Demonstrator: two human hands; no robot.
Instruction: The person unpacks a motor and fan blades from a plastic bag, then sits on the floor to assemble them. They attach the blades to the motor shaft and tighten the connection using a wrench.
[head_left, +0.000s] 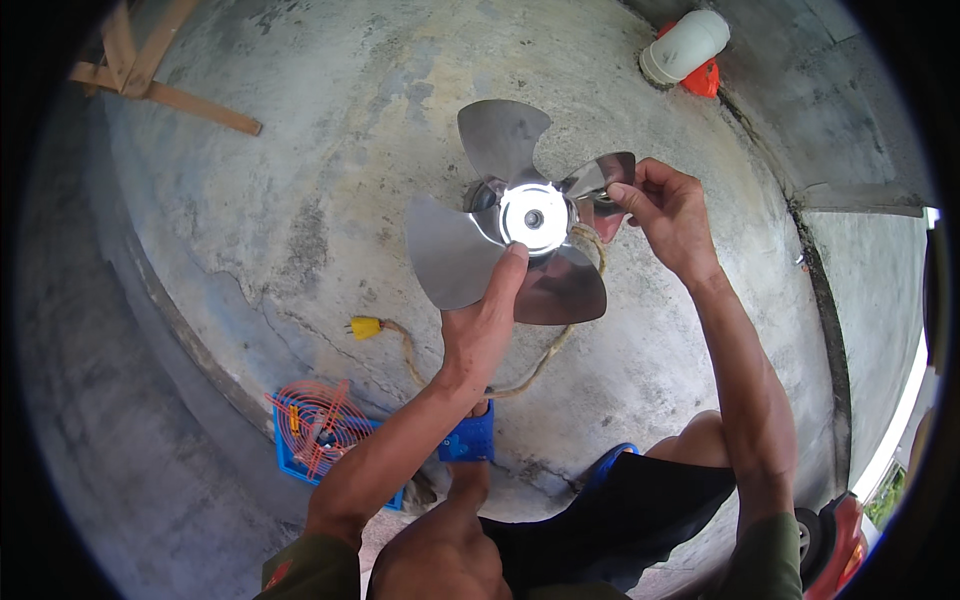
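Observation:
A shiny metal fan blade (pixel 450 260) with several broad vanes is held above the concrete floor, its bright round hub (pixel 533 219) facing up. The thumb of my left hand (pixel 478 335) presses on the near rim of the hub, while its other fingers are hidden beneath the vanes. My right hand (pixel 672 215) pinches the tip of the right-hand vane between thumb and fingers. Part of a dark round body (pixel 484 197) shows behind the hub; the vanes cover most of it. A tan power cord (pixel 545 360) curves out from under the blade to a yellow plug (pixel 365 327).
At the lower left, a blue crate (pixel 290 460) holds an orange wire fan guard (pixel 322 425). Wooden bars (pixel 190 103) stand at the far left. A white pipe elbow (pixel 688 48) lies far right by a floor crack. My blue sandal (pixel 467 437) is close to the cord.

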